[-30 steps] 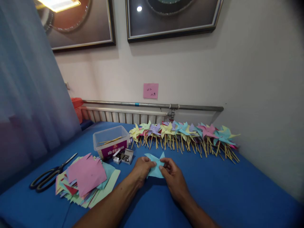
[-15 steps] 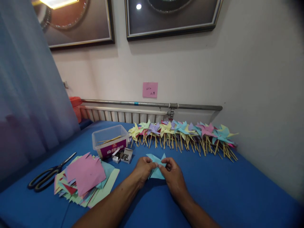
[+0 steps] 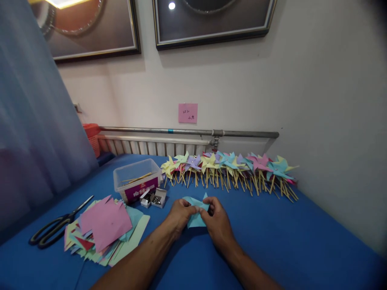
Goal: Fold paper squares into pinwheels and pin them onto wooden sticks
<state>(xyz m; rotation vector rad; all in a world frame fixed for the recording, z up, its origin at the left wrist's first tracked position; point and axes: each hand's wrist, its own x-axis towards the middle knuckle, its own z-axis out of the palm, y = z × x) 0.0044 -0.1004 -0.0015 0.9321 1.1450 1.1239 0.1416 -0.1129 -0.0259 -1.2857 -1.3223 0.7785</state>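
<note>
A light blue paper pinwheel (image 3: 197,220) is held between my two hands, low over the blue cloth. My left hand (image 3: 180,215) pinches its left side, thumb pressed at the centre. My right hand (image 3: 217,217) has closed on the right side, its fingers meeting my left thumb at the middle. One paper point sticks up beyond my right fingers. Whatever lies under the thumbs is hidden. Behind my left hand stand two small open white boxes (image 3: 159,199) with small metal pieces inside.
Finished pinwheels on sticks (image 3: 226,163) lie in a row along the wall. A clear plastic tub (image 3: 118,177) holds thin sticks. Cut paper sheets (image 3: 110,225) are piled at left, beside black-handled scissors (image 3: 60,222). The blue cloth (image 3: 272,241) covers the table; a pipe (image 3: 248,133) runs behind.
The whole view has shifted slightly, so surroundings sit a little further left. Both hands keep their grip on the blue paper, with the right fingers a little changed in pose.
</note>
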